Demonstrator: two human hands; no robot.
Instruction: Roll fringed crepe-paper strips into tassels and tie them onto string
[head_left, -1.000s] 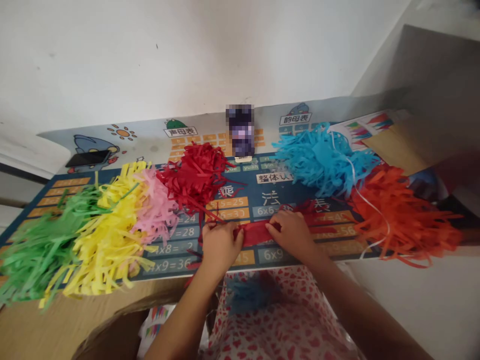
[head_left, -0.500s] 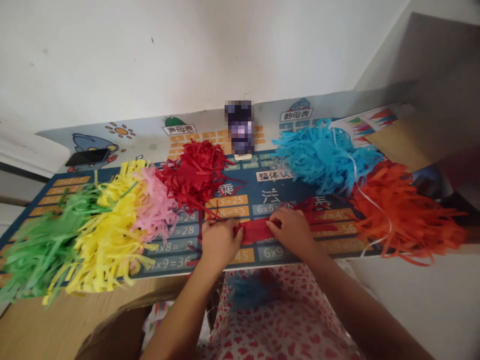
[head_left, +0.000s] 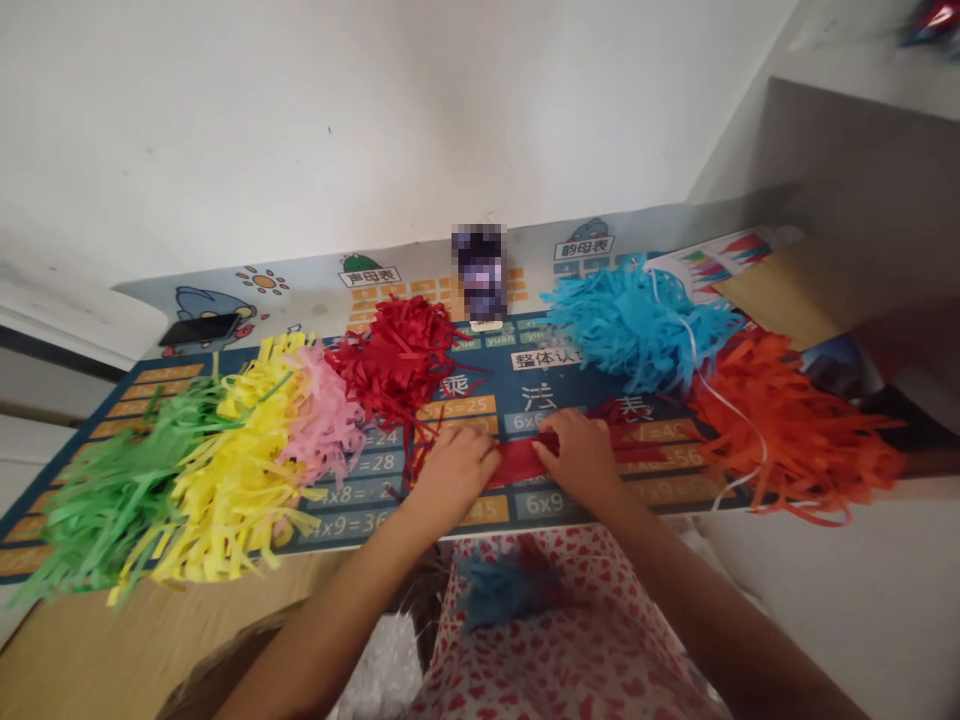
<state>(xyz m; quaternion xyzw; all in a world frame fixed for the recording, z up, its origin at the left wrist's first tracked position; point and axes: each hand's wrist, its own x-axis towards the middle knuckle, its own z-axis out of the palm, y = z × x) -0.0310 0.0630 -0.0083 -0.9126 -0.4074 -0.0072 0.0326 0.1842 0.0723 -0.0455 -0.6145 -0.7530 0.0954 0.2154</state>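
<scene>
A flat red tissue paper strip (head_left: 519, 461) with fringed ends lies across the table in front of me. On its left part, my left hand (head_left: 459, 465) is closed, fingers pressed together over the paper. My right hand (head_left: 576, 452) pinches the strip further right, thumb toward the middle. Red fringe shows beyond both hands; what is under the palms is hidden. Just behind my left hand sits a red paper tassel bunch (head_left: 405, 355). A blue fringed bunch (head_left: 637, 322) lies behind my right hand, with an orange-red one (head_left: 795, 425) to its right.
Green (head_left: 135, 490), yellow (head_left: 240, 470) and pink (head_left: 322, 410) fringed bunches cover the table's left side. A phone (head_left: 481, 275) leans at the wall; a dark flat device (head_left: 201, 329) lies back left. White string (head_left: 720, 385) trails over the right bunches. Blue fringe (head_left: 502, 588) rests on my lap.
My left hand has slid slightly right and its fingers now lie further over the red strip. My right hand has barely moved. The camera view has shifted a little.
</scene>
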